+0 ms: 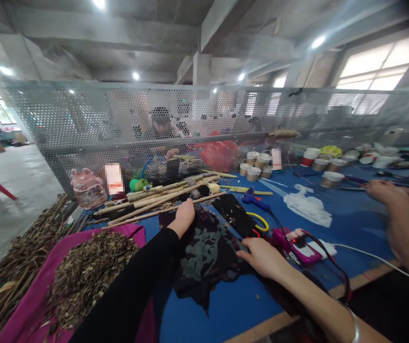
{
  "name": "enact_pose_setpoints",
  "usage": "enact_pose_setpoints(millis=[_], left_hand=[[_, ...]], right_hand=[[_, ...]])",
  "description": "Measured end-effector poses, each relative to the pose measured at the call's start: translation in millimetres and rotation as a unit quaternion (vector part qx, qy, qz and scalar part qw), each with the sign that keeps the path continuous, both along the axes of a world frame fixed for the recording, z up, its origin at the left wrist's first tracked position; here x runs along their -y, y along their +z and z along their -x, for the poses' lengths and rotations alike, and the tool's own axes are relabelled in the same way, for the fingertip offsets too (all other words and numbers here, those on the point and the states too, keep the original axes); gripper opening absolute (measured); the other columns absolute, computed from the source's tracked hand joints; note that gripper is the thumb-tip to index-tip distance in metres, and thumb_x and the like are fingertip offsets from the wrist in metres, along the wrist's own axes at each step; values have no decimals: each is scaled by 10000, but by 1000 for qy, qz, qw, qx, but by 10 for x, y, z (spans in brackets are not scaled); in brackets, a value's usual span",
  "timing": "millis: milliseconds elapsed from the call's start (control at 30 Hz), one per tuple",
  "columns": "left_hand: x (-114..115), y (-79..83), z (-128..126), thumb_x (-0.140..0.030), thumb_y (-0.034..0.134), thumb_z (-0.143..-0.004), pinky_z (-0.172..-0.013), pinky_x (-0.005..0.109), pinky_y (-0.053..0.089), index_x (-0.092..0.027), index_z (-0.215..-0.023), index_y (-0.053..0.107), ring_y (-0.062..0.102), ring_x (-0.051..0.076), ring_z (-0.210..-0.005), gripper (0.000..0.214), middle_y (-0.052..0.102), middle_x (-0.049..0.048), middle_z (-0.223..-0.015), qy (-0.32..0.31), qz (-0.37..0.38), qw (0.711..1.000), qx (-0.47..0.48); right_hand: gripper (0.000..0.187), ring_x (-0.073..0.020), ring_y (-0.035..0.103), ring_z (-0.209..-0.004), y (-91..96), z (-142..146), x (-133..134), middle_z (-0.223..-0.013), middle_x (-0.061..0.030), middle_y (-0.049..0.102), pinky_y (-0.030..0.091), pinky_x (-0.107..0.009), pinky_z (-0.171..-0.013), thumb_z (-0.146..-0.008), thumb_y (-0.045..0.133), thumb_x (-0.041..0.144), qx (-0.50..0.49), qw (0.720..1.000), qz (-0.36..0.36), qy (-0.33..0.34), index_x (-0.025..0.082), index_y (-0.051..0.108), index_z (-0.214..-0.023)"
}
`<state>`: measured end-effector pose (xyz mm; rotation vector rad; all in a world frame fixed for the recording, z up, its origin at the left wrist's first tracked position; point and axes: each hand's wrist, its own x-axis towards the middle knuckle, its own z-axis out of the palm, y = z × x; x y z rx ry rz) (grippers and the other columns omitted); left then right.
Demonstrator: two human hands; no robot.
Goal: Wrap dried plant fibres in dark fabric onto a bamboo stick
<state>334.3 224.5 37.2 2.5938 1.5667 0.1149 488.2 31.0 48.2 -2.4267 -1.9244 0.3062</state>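
Note:
A dark cloth (204, 252) with a grey-green leafy pattern and a ragged lower edge lies on the blue tabletop in front of me. My left hand (184, 216), in a black sleeve, is closed at the cloth's upper left edge, its fingertips mostly hidden. At the right edge, my right hand (263, 257) has thumb and fingers closed on the same cloth. Just beyond it are a black fabric strip (233, 214), a yellow ring (258, 221) and a blue-handled glue gun (256, 200).
Wooden sticks (147, 205) lie behind the cloth. Dry plant chips (93, 271) heap on a magenta cloth (29, 295) at left. A magenta-white power strip (302, 247) with cables sits at right. Beyond are paper cups (253, 172), a perforated metal screen (118, 114) and a co-worker's hands (386, 195).

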Motion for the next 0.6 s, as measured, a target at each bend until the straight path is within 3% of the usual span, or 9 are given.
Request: enact_pose_setpoints(millis=[133,233,300,400,600], left_hand=[[-4,71,81,-286,332,-926,-780,278,472,-162,-1152,445,612,201,-991,281,631,141,-1075,-65,-3,998,-7],[-33,157,301,-341,456,-867,-771,284,476,-180,-961,575,629,224,-949,220,667,110,-1000,-111,15,992,-50],[-46,204,471,-368,537,-811,-762,304,482,-167,-874,611,634,252,-929,222,677,120,-963,-123,24,989,-84],[-42,226,674,-391,566,-781,-759,324,487,-155,-893,622,622,276,-954,267,662,142,-1009,-123,20,985,-118],[-50,139,846,-324,539,-806,-746,297,488,-147,-821,639,634,246,-896,204,671,126,-927,-140,19,980,-143]], right_hand=[[206,-230,634,-768,66,-36,-21,-811,-69,663,309,-259,-539,-843,480,394,29,997,-55,-53,201,551,-848],[153,-186,621,-759,94,91,-59,-818,-44,654,315,-245,-562,-860,464,328,14,994,-107,10,205,542,-811],[119,-172,619,-755,101,194,-95,-799,-34,655,313,-235,-565,-838,498,272,-4,995,-87,53,203,551,-758],[94,-185,624,-719,95,302,-100,-739,-36,659,290,-236,-535,-775,582,256,6,997,-28,75,198,570,-703],[145,-202,625,-714,26,337,162,-722,-33,666,304,-246,-548,-783,580,318,16,996,-17,86,209,594,-689]])
